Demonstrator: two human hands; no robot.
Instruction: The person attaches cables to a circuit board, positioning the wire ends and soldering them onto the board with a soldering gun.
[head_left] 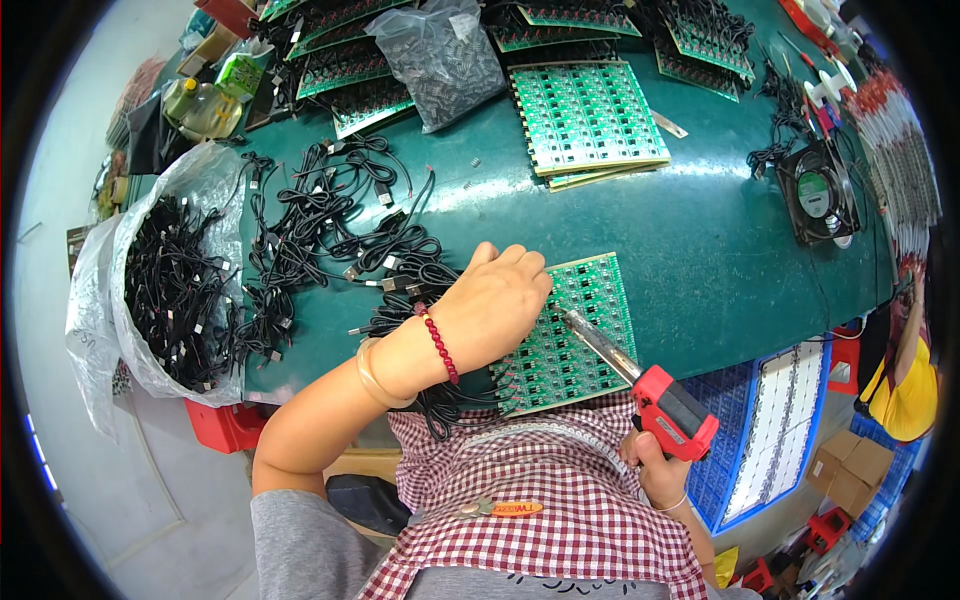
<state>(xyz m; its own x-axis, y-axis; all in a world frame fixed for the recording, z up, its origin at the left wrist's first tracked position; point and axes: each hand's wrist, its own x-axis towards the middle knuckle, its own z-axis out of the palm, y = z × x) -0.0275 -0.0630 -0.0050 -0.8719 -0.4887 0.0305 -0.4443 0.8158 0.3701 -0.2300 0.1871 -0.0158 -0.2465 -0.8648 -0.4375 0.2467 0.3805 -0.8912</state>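
Observation:
A green circuit board panel point(585, 345) with rows of small components lies at the table's front edge. My left hand point(495, 305) rests over its left side, fingers curled together; what they pinch is hidden beneath the hand. In my right hand point(657, 470) is a red and black soldering gun point(675, 412), its metal tip angled up and left onto the panel close to my left fingers. Black USB cables point(350, 225) lie loosely coiled left of the panel, some passing under my left wrist. Thin red wire ends show along the panel's lower left edge.
A clear plastic bag point(180, 165) of cables sits at the left. Behind are stacked board panels point(590, 115), a bag of small metal parts point(440, 65) and wired panels point(345, 75). A black fan point(818, 195) stands at the right, near blue crates point(765, 430).

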